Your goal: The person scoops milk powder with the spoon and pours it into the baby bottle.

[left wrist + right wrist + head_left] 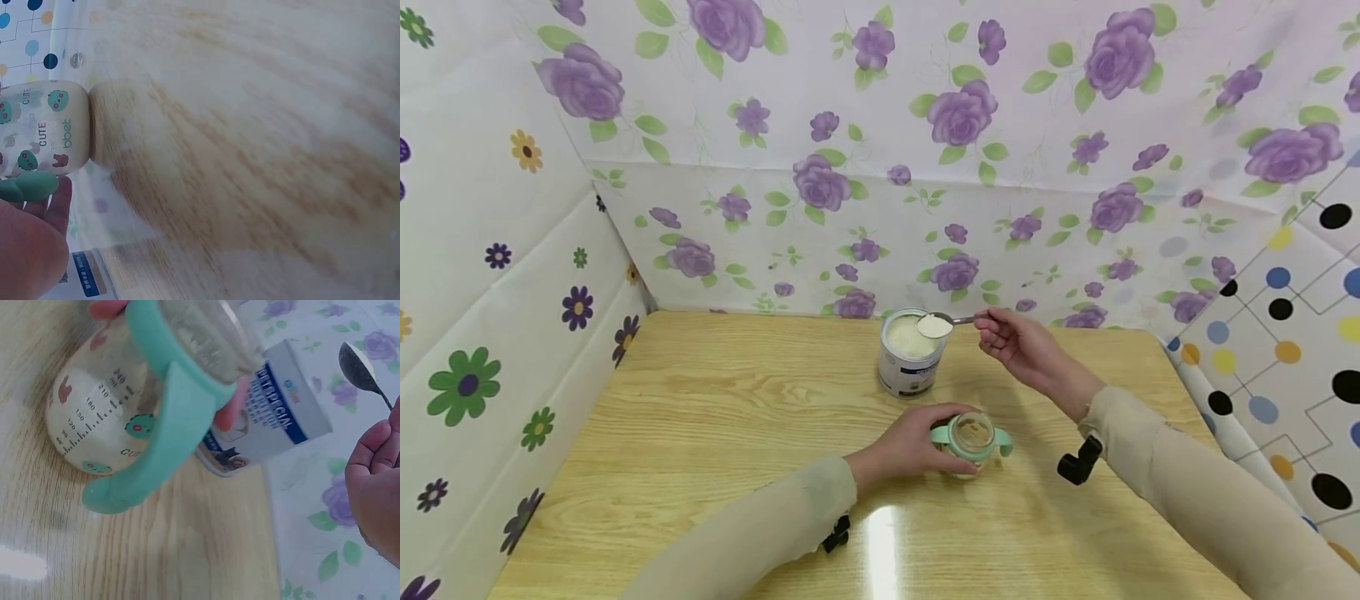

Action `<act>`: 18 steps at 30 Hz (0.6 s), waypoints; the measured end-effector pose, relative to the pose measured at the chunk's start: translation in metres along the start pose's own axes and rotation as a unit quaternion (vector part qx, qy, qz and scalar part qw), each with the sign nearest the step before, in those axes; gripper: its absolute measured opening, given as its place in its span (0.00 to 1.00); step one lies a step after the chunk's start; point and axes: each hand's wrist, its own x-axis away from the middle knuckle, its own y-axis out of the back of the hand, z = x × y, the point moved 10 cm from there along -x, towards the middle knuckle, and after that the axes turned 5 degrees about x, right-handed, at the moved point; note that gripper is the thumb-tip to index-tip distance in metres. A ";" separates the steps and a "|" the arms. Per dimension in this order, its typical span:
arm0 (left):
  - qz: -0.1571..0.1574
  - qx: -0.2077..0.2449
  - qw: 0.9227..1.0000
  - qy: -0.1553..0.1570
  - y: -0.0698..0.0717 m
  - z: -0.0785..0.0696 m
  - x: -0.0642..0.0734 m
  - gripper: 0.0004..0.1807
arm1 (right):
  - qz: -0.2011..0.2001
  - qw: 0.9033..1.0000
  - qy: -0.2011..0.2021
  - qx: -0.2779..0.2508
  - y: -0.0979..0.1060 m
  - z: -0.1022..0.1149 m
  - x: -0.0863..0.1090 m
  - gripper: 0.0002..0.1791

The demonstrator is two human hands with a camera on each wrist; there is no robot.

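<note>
Heaped with pale powder, a metal spoon [936,325] is over the right rim of an open can [910,367] of the same powder. My right hand [1026,346] pinches the spoon's handle. A baby bottle [972,440] with a mint-green collar and two handles stands uncapped on the table, in front of the can. My left hand [921,442] grips it from the left side, fingers behind and thumb in front. Printed measuring marks and small cartoons show on the bottle [94,406] in the right wrist view. The spoon's underside [357,365] faces that camera.
The wooden table [715,417] ends at a flower-printed sheet [880,225] behind the can. Patterned sheets also border the left and right sides. A black wrist mount [1078,462] sticks out from the right sleeve.
</note>
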 end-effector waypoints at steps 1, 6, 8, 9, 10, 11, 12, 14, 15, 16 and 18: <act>-0.001 -0.001 1.000 -0.001 0.000 0.000 0.000 0.40 | 0.004 1.000 0.002 -0.005 -0.001 0.003 0.003 0.22; -0.003 -0.001 1.000 0.002 0.000 0.001 0.000 0.41 | 0.024 0.999 0.011 -0.027 0.002 0.017 0.025 0.24; -0.004 -0.004 1.000 0.004 -0.001 0.002 0.000 0.41 | 0.034 0.999 0.014 -0.036 0.004 0.020 0.035 0.25; -0.003 -0.006 1.000 0.004 -0.001 0.002 0.000 0.41 | 0.037 0.998 0.014 -0.040 0.006 0.021 0.040 0.25; -0.003 -0.008 1.000 0.003 -0.001 0.002 0.000 0.41 | 0.039 0.998 0.015 -0.044 0.008 0.022 0.045 0.25; -0.002 -0.011 1.000 0.003 -0.001 0.003 0.000 0.41 | 0.043 0.998 0.015 -0.048 0.009 0.022 0.050 0.25; -0.002 -0.012 1.000 0.003 -0.001 0.003 0.000 0.41 | 0.045 0.998 0.016 -0.050 0.011 0.022 0.055 0.25; -0.001 -0.011 1.000 0.003 -0.002 0.004 -0.001 0.41 | 0.045 0.998 0.017 -0.047 0.015 0.021 0.064 0.25; -0.001 -0.010 1.000 0.003 -0.001 0.004 -0.001 0.41 | 0.046 0.998 0.017 -0.043 0.016 0.020 0.069 0.25; 0.000 -0.009 1.000 0.003 -0.001 0.004 -0.001 0.41 | 0.047 0.998 0.015 -0.039 0.017 0.018 0.073 0.24; 0.000 -0.009 1.000 0.003 -0.001 0.004 -0.002 0.42 | 0.049 0.998 0.010 -0.028 0.020 0.013 0.082 0.24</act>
